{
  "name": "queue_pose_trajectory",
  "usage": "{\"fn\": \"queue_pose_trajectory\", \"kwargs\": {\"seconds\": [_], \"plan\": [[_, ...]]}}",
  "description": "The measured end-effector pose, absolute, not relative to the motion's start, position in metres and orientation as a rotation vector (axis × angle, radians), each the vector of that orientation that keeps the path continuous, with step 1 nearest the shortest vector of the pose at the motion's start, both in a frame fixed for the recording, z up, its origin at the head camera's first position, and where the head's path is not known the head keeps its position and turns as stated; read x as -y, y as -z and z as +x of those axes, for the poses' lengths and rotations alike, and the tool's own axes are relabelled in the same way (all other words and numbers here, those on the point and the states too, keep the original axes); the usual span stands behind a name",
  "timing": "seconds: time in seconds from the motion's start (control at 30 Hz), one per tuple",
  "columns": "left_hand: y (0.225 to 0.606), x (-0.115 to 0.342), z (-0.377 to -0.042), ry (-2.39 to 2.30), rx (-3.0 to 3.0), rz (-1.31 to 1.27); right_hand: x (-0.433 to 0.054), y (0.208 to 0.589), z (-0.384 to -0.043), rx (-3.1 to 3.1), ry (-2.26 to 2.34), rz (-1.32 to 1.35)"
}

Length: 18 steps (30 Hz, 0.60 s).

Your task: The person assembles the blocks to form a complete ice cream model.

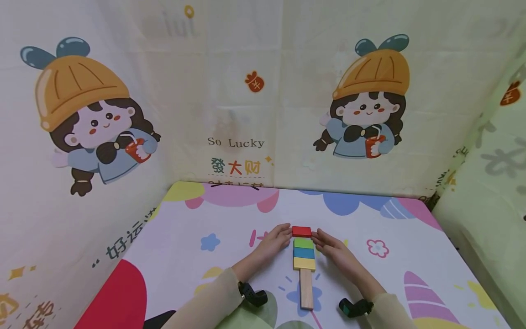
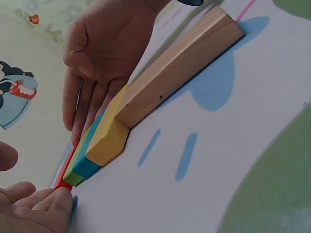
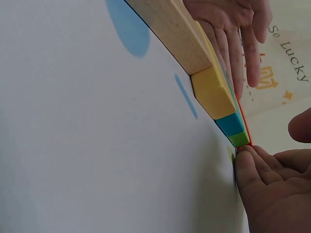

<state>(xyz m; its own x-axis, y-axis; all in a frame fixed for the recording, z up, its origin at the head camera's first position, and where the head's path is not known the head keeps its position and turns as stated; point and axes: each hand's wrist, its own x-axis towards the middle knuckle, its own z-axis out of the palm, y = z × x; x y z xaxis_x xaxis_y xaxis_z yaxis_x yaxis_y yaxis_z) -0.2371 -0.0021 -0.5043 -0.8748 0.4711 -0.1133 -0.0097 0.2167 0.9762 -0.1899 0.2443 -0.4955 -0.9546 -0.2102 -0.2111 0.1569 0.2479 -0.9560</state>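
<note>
A row of blocks lies on the table in front of me. Nearest is a long plain wooden block [image 1: 306,289], then a yellow block [image 1: 304,263], a blue block [image 1: 303,252] and a green block [image 1: 303,243]. At the far end sits a red block [image 1: 302,231], a thin strip of table showing between it and the green one in the head view. My left hand [image 1: 274,242] has its straight fingertips at the red block's left end. Opposite, the fingertips of my right hand [image 1: 334,252] meet its right end. Both palms face inward, thumbs raised off the blocks.
The table [image 1: 176,256] wears a white cover printed with coloured shapes. Cloth walls [image 1: 287,100] with cartoon figures stand behind it and at both sides. A black wrist camera [image 1: 252,294] is on the left wrist, another camera [image 1: 355,307] on the right.
</note>
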Motion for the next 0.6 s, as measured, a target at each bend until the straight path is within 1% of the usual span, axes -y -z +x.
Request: {"fn": "queue_pose_trajectory", "kwargs": {"seconds": [0.3,0.6], "plan": [[0.502,0.005,-0.232,-1.692,-2.119,0.439,-0.242,0.491,-0.184,-2.224,1.741,-0.070],[0.506,0.003,-0.229,-1.732,-2.066,0.456,-0.244,0.495,-0.179,-2.243,1.752,-0.129]]}}
